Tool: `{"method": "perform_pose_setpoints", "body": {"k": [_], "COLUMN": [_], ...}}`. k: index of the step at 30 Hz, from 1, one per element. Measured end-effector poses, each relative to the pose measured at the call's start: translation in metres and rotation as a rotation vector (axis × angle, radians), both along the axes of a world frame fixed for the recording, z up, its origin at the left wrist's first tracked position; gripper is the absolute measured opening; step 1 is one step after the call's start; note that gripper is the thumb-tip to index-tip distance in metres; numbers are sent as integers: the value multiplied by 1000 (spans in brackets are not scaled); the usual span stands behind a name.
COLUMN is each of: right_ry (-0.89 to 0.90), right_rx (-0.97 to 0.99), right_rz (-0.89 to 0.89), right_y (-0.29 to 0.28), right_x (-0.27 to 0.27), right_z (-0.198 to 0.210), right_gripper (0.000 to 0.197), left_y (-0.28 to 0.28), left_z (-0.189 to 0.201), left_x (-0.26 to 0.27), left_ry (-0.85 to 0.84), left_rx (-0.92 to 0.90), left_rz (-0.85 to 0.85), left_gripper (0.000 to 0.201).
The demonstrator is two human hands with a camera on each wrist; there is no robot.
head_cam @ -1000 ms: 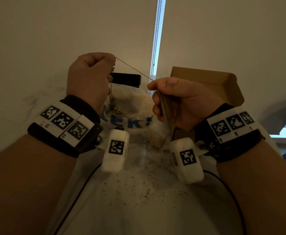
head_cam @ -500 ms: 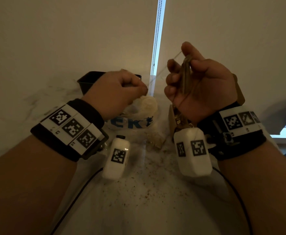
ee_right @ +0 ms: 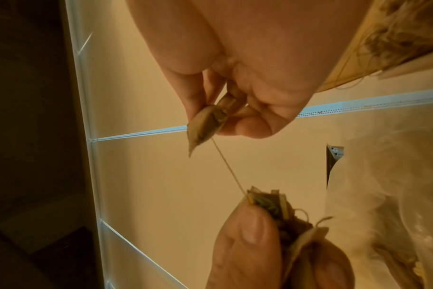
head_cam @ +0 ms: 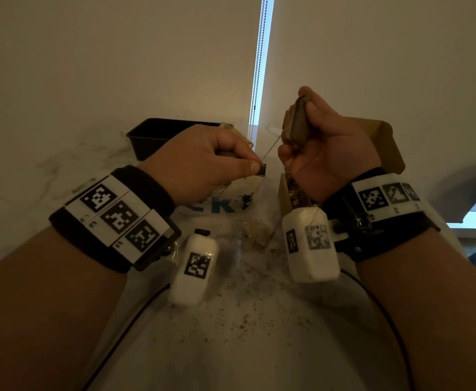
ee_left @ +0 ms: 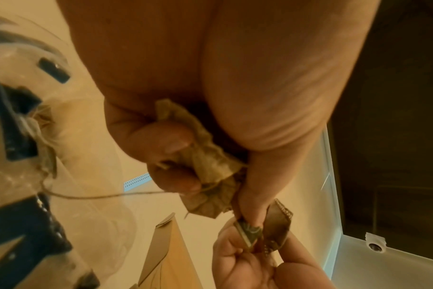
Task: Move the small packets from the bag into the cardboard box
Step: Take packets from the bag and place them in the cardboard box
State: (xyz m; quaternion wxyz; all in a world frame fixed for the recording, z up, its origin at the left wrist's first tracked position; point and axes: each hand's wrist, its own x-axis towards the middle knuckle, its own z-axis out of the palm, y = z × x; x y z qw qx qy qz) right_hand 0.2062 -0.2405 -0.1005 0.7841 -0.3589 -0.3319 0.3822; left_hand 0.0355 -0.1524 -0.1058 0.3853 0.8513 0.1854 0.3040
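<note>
Head view shows the right hand (head_cam: 324,153) gripping packets (head_cam: 296,122) above the part-filled cardboard box (head_cam: 283,190), the left hand (head_cam: 203,162) pinching a string tag (head_cam: 261,170); more remain in the bag (head_cam: 219,204).

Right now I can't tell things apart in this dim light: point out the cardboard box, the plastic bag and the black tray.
cardboard box (head_cam: 383,142): head view, raised flap.
plastic bag (head_cam: 225,206): head view, printed front.
black tray (head_cam: 152,139): head view, front wall.

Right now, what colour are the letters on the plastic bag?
Dark blue letters on the clear bag, best in the head view.
</note>
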Motion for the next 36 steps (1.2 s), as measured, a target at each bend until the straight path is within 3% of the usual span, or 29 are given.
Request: {"method": "perform_pose_setpoints", "body": {"k": [9, 17, 20, 26, 36], "right_ry": [35, -260, -361, -407, -468], "right_rx": [-30, -271, -283, -275, -270], "right_rz": [-38, -74, -13, -48, 4], "right_y": [1, 4, 6, 6, 5], "right_x": [1, 0, -5, -13, -12], "right_z": [-1, -9, -12, -12, -9], "right_gripper": [17, 22, 35, 30, 28], "left_y": [0, -7, -6, 0, 5], "left_z": [1, 3, 1, -4, -6], "left_x": [0, 2, 4, 7, 8], "left_ry": [-34, -124, -161, -199, -207], "left_rx": [5, -112, -123, -35, -51], "left_rz": [24, -13, 30, 150, 189], "left_gripper": [8, 6, 8, 9, 9]}}
